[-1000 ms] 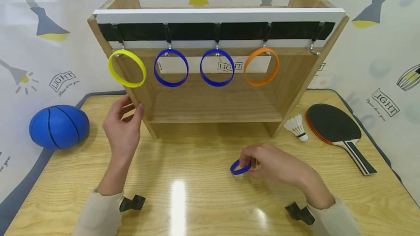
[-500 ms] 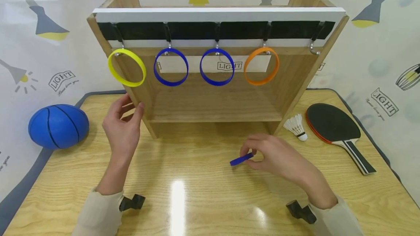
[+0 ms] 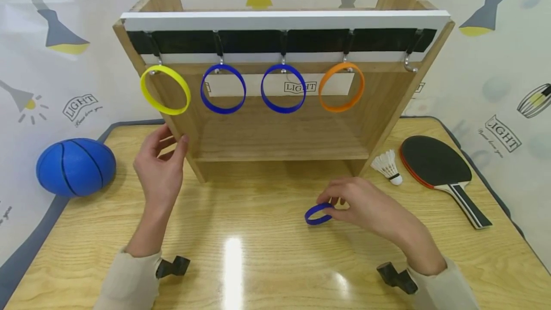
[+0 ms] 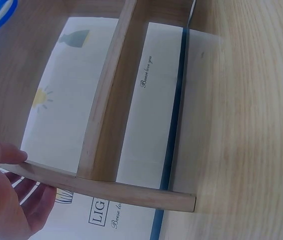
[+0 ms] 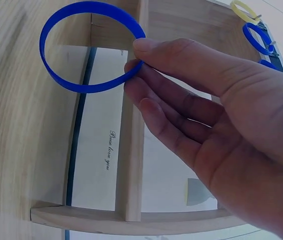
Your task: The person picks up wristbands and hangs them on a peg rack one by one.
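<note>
My right hand [image 3: 366, 204] pinches a blue wristband [image 5: 61, 82] between thumb and fingertips, above the table in front of the rack. My left hand [image 3: 161, 166] grips the left side panel of the wooden rack [image 3: 281, 149], thumb on its front edge and fingers behind, as the left wrist view shows. Along the rack's top rail hang a yellow wristband [image 3: 145, 91], a blue wristband [image 3: 205, 99], another blue wristband [image 3: 266, 97] and an orange wristband [image 3: 360, 94], each on its own hook. The rightmost hook [image 3: 410, 66] carries no band.
A blue ball [image 3: 76, 167] lies left of the rack. On the right are a shuttlecock [image 3: 387, 167] and a black table tennis paddle [image 3: 435, 161]. The wooden table [image 3: 193, 262] stretches in front, and a printed backdrop [image 3: 486, 75] stands behind.
My right hand has lifted the blue wristband slightly off the table and turned it, first edge-on, now with its opening showing. My left hand stays on the rack.
</note>
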Demonstrator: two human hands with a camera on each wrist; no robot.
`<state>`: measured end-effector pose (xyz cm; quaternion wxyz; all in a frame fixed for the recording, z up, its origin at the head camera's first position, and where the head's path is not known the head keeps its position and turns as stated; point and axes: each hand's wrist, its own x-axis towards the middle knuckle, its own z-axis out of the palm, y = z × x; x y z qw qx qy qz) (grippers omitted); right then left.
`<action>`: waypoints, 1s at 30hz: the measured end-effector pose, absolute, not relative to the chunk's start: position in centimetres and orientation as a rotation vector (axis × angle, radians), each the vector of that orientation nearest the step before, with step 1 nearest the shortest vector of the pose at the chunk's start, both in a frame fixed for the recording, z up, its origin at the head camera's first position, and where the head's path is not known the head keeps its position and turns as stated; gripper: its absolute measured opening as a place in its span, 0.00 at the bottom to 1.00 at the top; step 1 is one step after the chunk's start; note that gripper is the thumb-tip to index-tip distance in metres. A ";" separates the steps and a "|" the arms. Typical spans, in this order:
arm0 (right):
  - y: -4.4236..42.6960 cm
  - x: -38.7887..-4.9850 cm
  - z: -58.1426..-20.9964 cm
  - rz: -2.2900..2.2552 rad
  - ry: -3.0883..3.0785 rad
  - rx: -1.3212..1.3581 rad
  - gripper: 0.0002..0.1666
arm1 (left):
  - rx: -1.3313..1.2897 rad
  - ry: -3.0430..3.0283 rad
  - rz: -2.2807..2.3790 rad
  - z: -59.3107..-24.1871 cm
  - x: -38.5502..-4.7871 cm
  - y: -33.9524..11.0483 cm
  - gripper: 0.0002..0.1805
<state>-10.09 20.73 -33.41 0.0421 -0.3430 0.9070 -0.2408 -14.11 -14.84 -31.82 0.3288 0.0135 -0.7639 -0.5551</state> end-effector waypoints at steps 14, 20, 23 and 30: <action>22.3 -9.7 -30.3 -1.028 2.898 -1.093 0.11 | 0.029 -1.996 -1.444 -34.6 -16.2 -16.5 0.19; 23.8 -9.7 -28.0 -1.206 2.948 -1.084 0.16 | 0.025 -1.978 -1.464 -34.6 -16.2 -16.6 0.19; 24.3 -9.7 -26.7 -1.361 2.933 -1.057 0.18 | 0.032 -1.981 -1.462 -34.6 -16.2 -16.5 0.19; 25.7 -9.7 -24.0 -2.275 2.444 -0.833 0.14 | 0.028 -1.996 -1.426 -34.7 -16.2 -16.4 0.19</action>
